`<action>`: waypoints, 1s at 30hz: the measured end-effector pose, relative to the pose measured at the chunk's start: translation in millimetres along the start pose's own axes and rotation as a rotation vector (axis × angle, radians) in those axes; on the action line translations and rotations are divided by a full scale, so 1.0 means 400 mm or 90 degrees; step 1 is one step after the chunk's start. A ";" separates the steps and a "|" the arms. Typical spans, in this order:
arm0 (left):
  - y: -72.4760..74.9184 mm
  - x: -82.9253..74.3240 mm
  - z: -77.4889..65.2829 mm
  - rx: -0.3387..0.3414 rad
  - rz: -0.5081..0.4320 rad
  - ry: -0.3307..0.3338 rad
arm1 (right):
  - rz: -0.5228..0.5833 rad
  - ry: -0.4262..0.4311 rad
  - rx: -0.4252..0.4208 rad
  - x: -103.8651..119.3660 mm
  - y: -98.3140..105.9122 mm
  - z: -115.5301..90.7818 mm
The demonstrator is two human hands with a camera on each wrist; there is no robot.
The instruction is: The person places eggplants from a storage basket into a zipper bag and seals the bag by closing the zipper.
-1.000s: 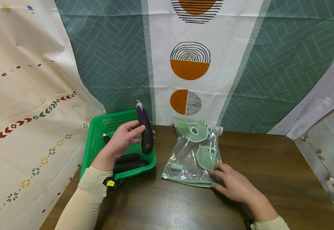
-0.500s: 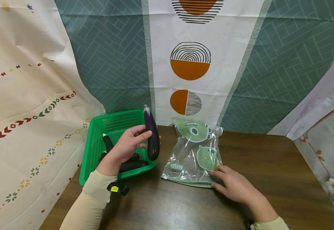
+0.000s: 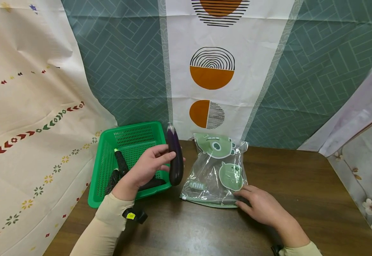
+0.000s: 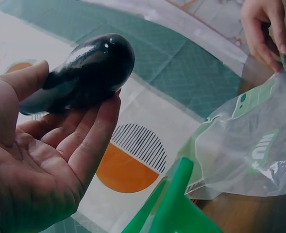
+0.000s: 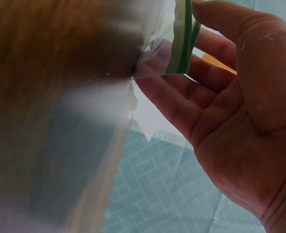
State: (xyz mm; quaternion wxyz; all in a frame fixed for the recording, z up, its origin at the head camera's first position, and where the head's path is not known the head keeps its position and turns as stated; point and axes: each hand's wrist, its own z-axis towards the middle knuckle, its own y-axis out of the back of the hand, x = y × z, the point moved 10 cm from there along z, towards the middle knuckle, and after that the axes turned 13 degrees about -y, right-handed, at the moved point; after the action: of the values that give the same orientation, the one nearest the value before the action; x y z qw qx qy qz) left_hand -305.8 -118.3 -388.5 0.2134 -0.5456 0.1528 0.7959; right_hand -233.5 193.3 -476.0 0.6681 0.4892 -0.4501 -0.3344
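My left hand [image 3: 149, 165] holds a glossy dark purple eggplant [image 3: 175, 163] between thumb and fingers, its pale stem end pointing up and away. It hangs over the right rim of the green basket [image 3: 134, 134]. In the left wrist view the rounded end of the eggplant [image 4: 101, 63] shows above the fingers. A clear zip bag [image 3: 209, 174] with green cartoon prints lies to the right, its green zip edge toward me. My right hand [image 3: 260, 206] pinches the right corner of that edge; in the right wrist view the green zip strip [image 5: 181, 43] lies between thumb and fingers.
Inside the basket lie several long dark vegetables, one with a light green tip [image 3: 121, 161] and one bumpy dark green one [image 3: 113, 180]. A brown wooden table [image 3: 173, 227] bears everything. Patterned cloth [image 3: 131, 64] hangs behind and at both sides.
My left hand has carried the eggplant right and toward me, from over the basket to its right rim, uncovering more vegetables. My right hand has stayed at the bag's corner.
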 end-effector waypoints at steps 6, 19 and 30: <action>-0.025 0.009 -0.004 0.014 -0.001 0.005 | 0.023 0.035 -0.038 0.006 0.011 0.001; -0.091 0.035 -0.014 0.050 -0.024 0.036 | 0.051 0.067 -0.082 0.013 0.022 -0.004; -0.158 0.064 -0.023 0.087 -0.010 0.063 | 0.051 -0.016 -0.056 -0.011 0.023 0.010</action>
State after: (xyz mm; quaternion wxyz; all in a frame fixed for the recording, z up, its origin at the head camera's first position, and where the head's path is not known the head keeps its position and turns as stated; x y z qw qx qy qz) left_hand -274.2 -63.8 -416.2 0.2484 -0.5694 0.2129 0.7542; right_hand -238.9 198.3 -468.0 0.6962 0.4364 -0.4626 -0.3329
